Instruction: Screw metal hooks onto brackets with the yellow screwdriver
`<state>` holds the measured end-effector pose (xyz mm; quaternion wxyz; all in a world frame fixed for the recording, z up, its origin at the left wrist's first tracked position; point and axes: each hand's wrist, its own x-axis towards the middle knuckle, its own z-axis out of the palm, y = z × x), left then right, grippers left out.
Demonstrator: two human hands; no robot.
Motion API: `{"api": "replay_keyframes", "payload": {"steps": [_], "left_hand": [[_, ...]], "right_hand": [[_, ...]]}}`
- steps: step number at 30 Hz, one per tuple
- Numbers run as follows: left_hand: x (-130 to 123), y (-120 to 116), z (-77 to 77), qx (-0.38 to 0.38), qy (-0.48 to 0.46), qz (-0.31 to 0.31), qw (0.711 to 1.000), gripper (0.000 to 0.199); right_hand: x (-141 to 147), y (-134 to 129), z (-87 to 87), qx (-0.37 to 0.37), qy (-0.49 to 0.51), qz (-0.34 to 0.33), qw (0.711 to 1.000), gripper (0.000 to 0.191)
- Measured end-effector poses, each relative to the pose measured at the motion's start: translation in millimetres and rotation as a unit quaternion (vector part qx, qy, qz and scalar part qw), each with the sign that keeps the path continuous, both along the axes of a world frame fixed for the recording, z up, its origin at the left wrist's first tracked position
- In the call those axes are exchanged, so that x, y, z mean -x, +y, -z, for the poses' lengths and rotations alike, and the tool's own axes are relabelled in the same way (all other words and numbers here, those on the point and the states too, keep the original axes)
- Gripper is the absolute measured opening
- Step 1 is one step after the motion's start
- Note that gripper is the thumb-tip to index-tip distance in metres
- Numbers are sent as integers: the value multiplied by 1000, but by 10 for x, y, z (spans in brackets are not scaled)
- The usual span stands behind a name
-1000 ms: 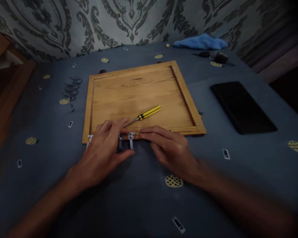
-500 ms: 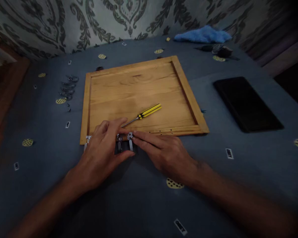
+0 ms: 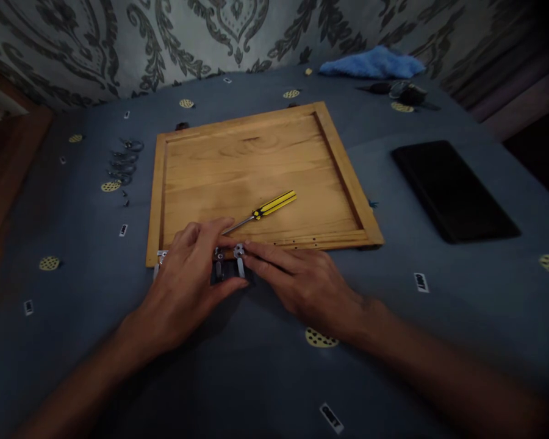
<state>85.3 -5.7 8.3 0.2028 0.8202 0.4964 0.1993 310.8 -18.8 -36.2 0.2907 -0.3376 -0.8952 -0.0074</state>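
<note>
A framed wooden board lies flat, with silvery metal hooks along its near edge. My left hand reaches over that edge, partly covering the hooks. Its index finger and thumb bracket one metal hook, one above and one below it. From the other side, my right hand presses its fingertips together at the same hook's plate. Another hook sits just left of it, and a hook plate shows at the left corner. A yellow-and-black screwdriver rests on the board, its tip hidden behind my left hand.
Several loose hooks and small screws lie left of the board. On the right is a black tablet-like slab. A blue cloth and a dark object sit at the back. A blue patterned cloth covers the surface.
The whole view shifts very slightly. Both hands, the hook and the screwdriver keep their places relative to the board.
</note>
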Motion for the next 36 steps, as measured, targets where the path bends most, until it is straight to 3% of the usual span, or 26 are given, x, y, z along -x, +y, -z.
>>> {"api": "replay_keyframes", "payload": {"steps": [7, 19, 27, 32, 36], "left_hand": [[14, 5, -5, -18, 19, 7, 1000, 86], [28, 20, -6, -10, 18, 25, 999, 76], [22, 12, -8, -4, 24, 10, 1000, 71], [16, 3, -11, 1, 18, 0, 1000, 72], [13, 6, -17, 16, 12, -4, 1000, 71]], "right_hand": [[-7, 2, -4, 12, -1, -8, 1000, 34], [-11, 15, -87, 33, -53, -3, 998, 36], [3, 29, -100, 12, -27, -4, 1000, 41], [-3, 28, -98, 31, -38, -10, 999, 31], [-2, 26, -82, 27, -32, -9, 999, 34]]}}
